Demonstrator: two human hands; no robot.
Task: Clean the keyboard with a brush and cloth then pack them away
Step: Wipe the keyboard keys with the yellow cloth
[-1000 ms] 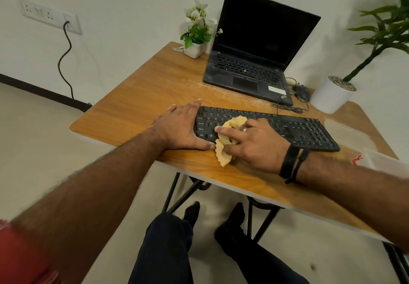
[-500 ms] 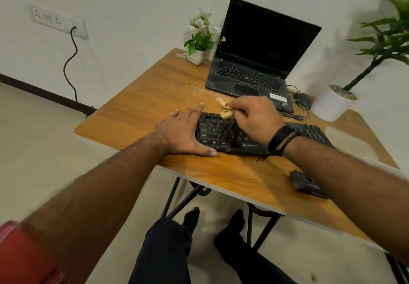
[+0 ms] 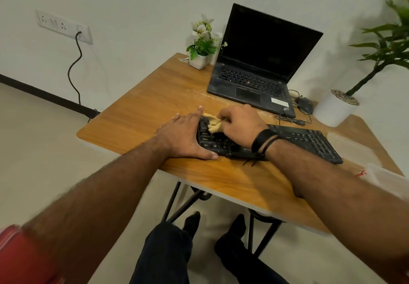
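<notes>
Head view, keyboard (image 3: pixel 305 138): black, flat on the desk (image 3: pixel 141 111), near edge roughly parallel to the desk front; position unchanged over the last second.
Head view, left hand (image 3: pixel 183 138): laid flat with straight fingers against the keyboard's left end, bracing it; nothing grasped; placement as one second ago.
Head view, right hand (image 3: pixel 240 126): grip clenched on the yellow cloth (image 3: pixel 213 124), bunched between thumb and fingers.
Head view, cloth position: pressed on the far-left keys, beside the left hand's fingertips.
Change noted: cloth moved from the near-left edge a second ago to the far rows, then slightly leftward.
Judgement: wiping stroke under way across the left key block; right half not yet covered in this pass.
Brush: not identifiable.
Packing: not begun, as judged.
</notes>
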